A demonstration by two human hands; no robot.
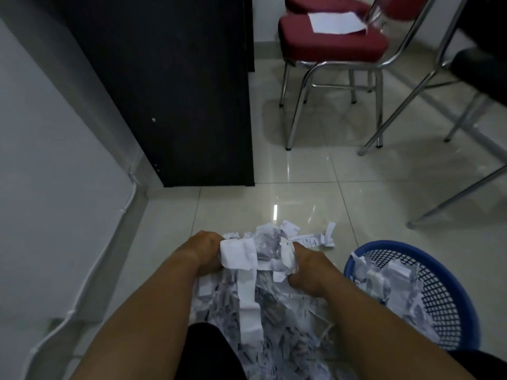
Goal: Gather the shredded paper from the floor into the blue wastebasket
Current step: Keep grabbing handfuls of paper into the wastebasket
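Your 2 hands meet over the paper (277, 314), which lies heaped on the floor (343, 193) between your forearms and runs down to the bottom edge of the view. Your left hand (204, 249) and right hand (307, 270) press in from either side on a wad (258, 252) of strips, fingers curled and clamped into it; 1 wide white strip hangs from the wad over the heap. A few loose strips (315, 238) lie just beyond your right hand. The basket (439, 303) stands on the floor just beside your right forearm, upright as far as you can tell, with some paper already inside against its near-left wall. To your left runs a pale wall (55, 160) with a white cable (90, 270) along its foot. A dark cabinet (170, 91) stands ahead, and to its right a red chair (329, 45) on chrome legs carries a white sheet (336, 21).
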